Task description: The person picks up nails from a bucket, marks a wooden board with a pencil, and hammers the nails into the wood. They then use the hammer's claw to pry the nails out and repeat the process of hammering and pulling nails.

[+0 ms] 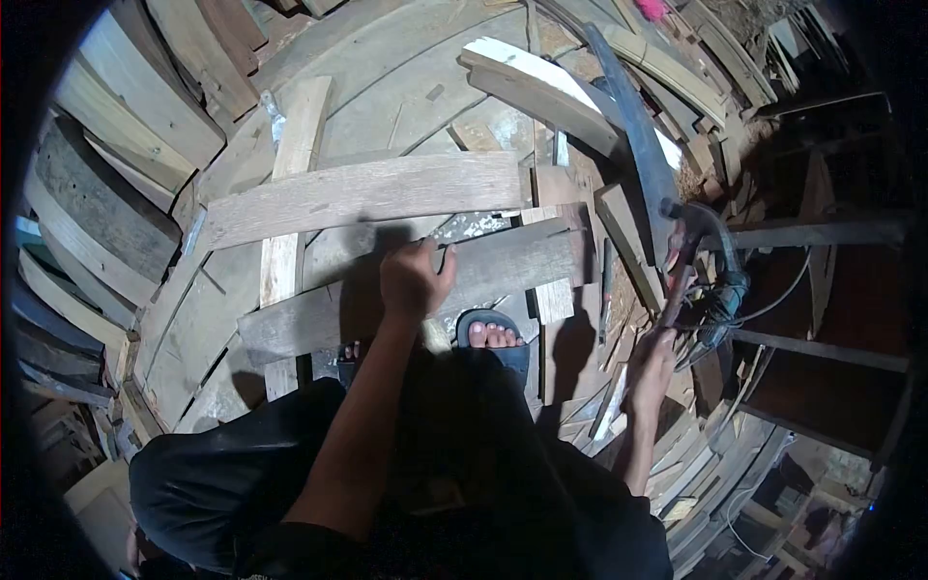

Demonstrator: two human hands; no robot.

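Observation:
My left hand point(416, 281) rests on the upper edge of a grey curved board point(522, 261), its thumb and fingers bent over the wood. Another curved board point(387, 193) lies just beyond it, and a gap separates the two over much of their length. Both boards lie across a pale upright strip point(281, 261) at the left; a short pale block point(554, 301) shows under the near board's right end. On the right, my right hand point(652, 365) is closed around the lower end of a hammer's handle point(682, 275), whose head is raised at the top.
Curved planks point(145, 106) stand along the left. A long blue-grey plank point(633, 135) and a white-edged beam point(541, 92) lie at the upper right. Dark shelving point(822, 358) with cables stands at the right. My sandalled foot point(493, 338) is beside the near board.

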